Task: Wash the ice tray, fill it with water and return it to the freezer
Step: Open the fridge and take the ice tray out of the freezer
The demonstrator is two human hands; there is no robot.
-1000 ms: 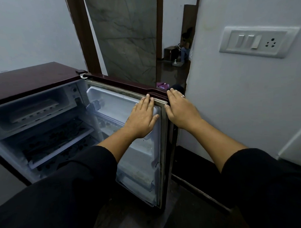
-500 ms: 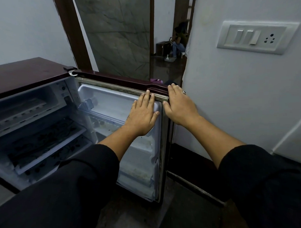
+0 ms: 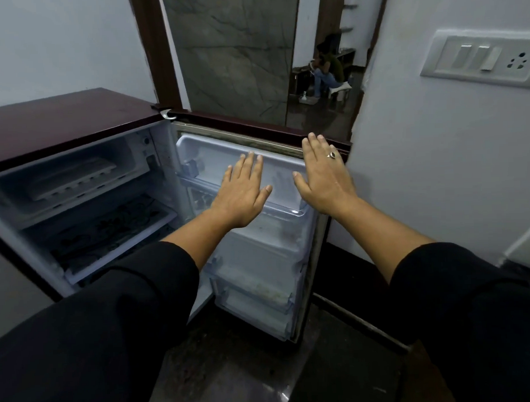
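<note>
A small maroon fridge stands with its door swung wide open to the right. A white ice tray lies in the freezer compartment at the top left of the fridge. My left hand is flat with straight fingers in front of the door's upper inner shelf. My right hand, with a ring on one finger, is spread flat near the door's top right corner. Neither hand holds anything.
A white wall with a switch panel stands just right of the door. Behind the fridge is a doorway where a person sits in the far room. Dark floor lies below the door.
Both hands have slipped off the door's top edge and now hover flat a little lower and further apart. The camera has drawn back and more of the fridge shows.
</note>
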